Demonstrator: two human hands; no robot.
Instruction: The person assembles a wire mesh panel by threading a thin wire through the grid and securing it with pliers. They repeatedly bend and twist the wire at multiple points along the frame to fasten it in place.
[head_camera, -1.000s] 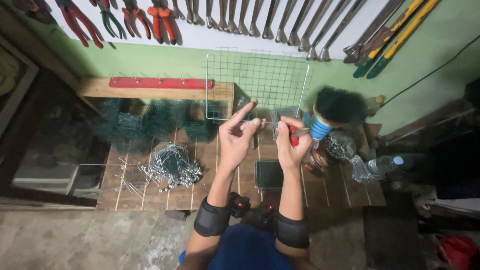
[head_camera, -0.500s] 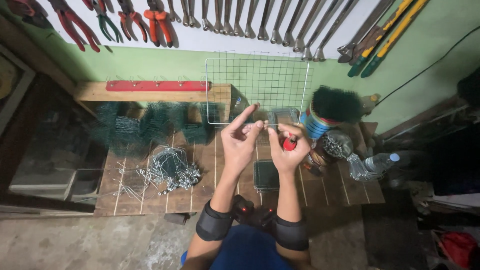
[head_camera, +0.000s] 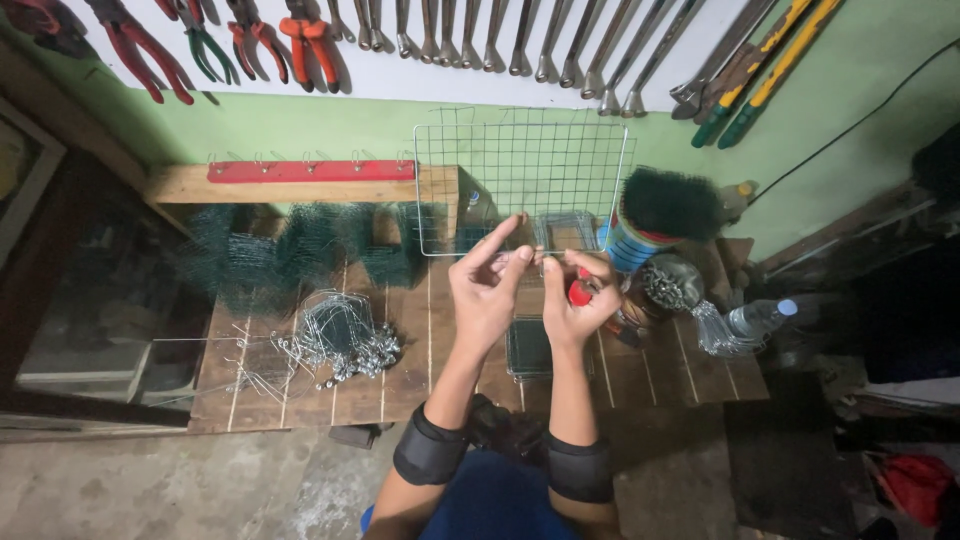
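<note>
Head view: looking down on a slatted wooden workbench (head_camera: 400, 390) set against a green wall (head_camera: 300, 125), with a bare concrete floor (head_camera: 200, 490) at the near edge. A white wall board (head_camera: 450, 85) runs along the far side and carries a row of hanging pliers, wrenches and long-handled cutters; those at far left have red, green and orange grips. Below it, a red hook rail (head_camera: 310, 171) sits on a wooden shelf (head_camera: 200, 185).

A square wire mesh panel (head_camera: 520, 180) stands upright against the wall, far of the hands. Right of it stands a striped cylindrical can (head_camera: 630, 245) holding a bundle of dark green wire (head_camera: 672, 203). Near and right of the can is a round metal tin (head_camera: 668, 285) filled with small metal pieces. A clear plastic bottle with a blue cap (head_camera: 755, 320) lies at the right edge of the bench. Dark green mesh rolls (head_camera: 290, 255) lie far left, and a heap of bent wire clips (head_camera: 340, 340) lies near them. A stack of small mesh panels (head_camera: 528, 348) lies flat below the hands.

The left hand (head_camera: 490, 295) pinches a thin wire piece (head_camera: 540, 254) between thumb and forefinger, other fingers raised. The right hand (head_camera: 580, 300) is wrapped closed around a red-handled tool (head_camera: 580, 292), touching the same wire. Both hands meet above the bench centre.
</note>
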